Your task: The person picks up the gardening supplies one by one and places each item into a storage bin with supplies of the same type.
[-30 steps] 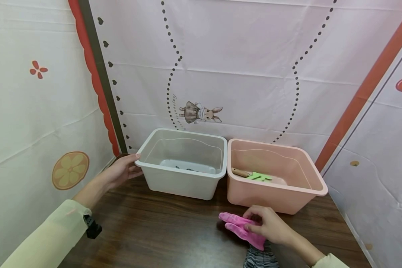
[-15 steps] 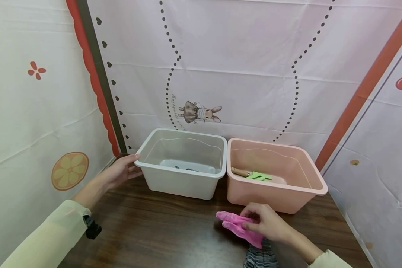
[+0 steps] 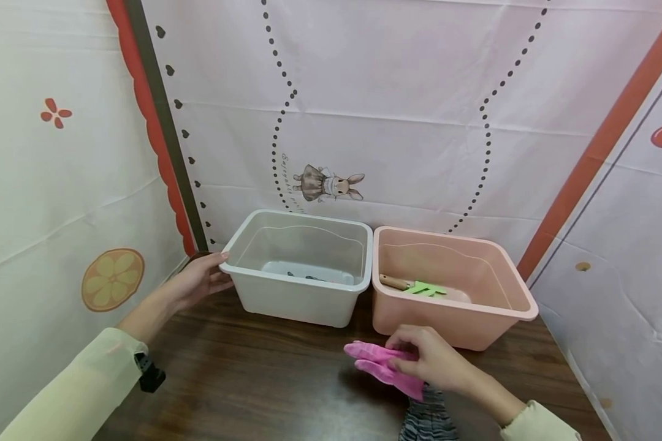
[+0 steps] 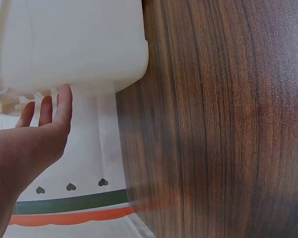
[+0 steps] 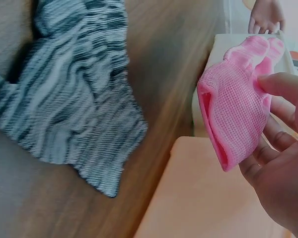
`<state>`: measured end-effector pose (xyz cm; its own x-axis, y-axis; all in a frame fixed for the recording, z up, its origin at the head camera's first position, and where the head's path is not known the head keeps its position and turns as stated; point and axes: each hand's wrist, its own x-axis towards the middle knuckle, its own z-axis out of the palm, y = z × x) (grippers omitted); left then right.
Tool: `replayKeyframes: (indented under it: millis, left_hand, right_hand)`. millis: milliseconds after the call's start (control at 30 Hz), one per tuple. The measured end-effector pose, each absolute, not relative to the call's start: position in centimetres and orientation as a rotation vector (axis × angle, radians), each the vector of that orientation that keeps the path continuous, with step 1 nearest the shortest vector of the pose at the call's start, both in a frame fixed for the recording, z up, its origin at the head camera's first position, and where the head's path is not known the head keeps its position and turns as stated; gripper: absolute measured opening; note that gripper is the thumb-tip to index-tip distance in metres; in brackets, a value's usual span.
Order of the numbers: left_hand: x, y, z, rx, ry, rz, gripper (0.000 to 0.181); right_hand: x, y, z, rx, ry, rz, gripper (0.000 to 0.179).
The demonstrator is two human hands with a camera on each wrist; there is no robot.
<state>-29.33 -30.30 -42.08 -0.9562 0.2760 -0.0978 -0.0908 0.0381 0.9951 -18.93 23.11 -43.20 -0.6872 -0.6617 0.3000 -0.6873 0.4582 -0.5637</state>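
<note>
A pink knit glove [image 3: 383, 369] is pinched between the thumb and fingers of my right hand [image 3: 433, 361], held in front of the pink bin. In the right wrist view its cuff opening faces the camera. Just below it on the table lies a grey-and-black striped knit piece [image 3: 427, 419], glove-like in shape. My left hand [image 3: 200, 280] grips the left rim of the light grey bin [image 3: 298, 300], fingers under the edge. In the left wrist view those fingers [image 4: 63, 106] reach up to the bin's side.
The pink plastic bin [image 3: 447, 321] stands right beside the grey one and holds a wooden-handled tool [image 3: 394, 282] and a bright green piece [image 3: 427, 289]. A few small dark items [image 3: 314, 278] lie in the grey bin. Behind rises a printed cloth wall [image 3: 419, 153].
My right hand has moved a little to the left and up with the pink glove, away from the striped piece. My left hand stays on the grey bin's rim.
</note>
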Motion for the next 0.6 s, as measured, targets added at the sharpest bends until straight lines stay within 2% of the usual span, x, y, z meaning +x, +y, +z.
replayKeyframes:
  millis: [600]
  left_hand:
    - [-29.2, -30.2, -42.1, 0.188, 2.045, 2.003, 0.068]
  right_hand:
    - [-19.1, 20.9, -40.0, 1.292, -2.495, 0.992, 0.022]
